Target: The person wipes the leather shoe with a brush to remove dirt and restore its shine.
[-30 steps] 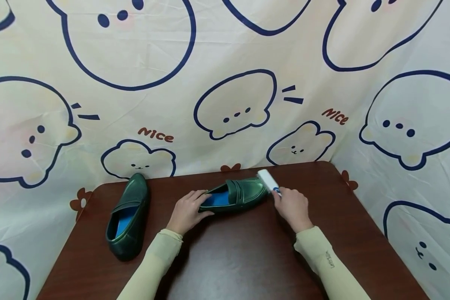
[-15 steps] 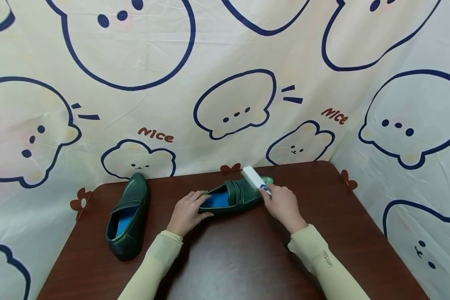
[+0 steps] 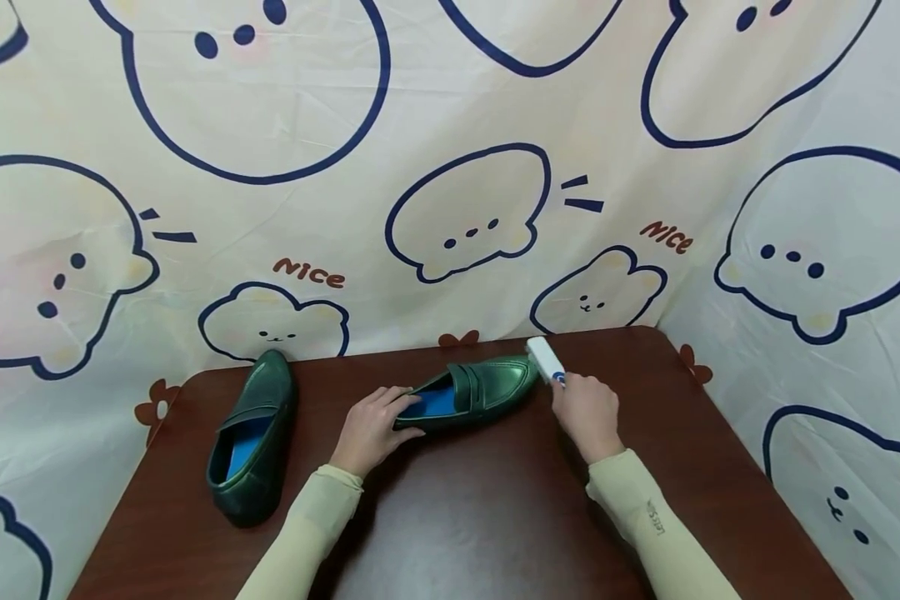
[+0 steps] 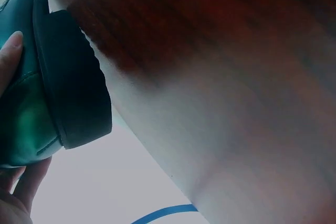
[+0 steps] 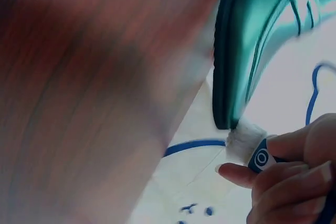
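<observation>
A green loafer (image 3: 498, 385) with a blue insole lies sideways near the table's back edge, toe to the right. My left hand (image 3: 370, 427) grips its heel end, thumb on the near side and fingers at the opening; the left wrist view shows the dark heel block (image 4: 79, 82) beside the thumb. In my right hand (image 3: 588, 415) is a white brush (image 3: 543, 358), pinched by its handle at the toe tip. Pale bristles (image 5: 244, 142) meet the toe (image 5: 239, 77) in the right wrist view.
A second green loafer (image 3: 264, 396) stands to the left, toe toward the back edge. Both shoes are on a dark brown wooden table (image 3: 465, 533). A cartoon-printed cloth (image 3: 465, 108) hangs behind and along the sides.
The right hand has swept the brush left across the loafer's front part, then back right to the toe tip. The left hand and both shoes keep their places.
</observation>
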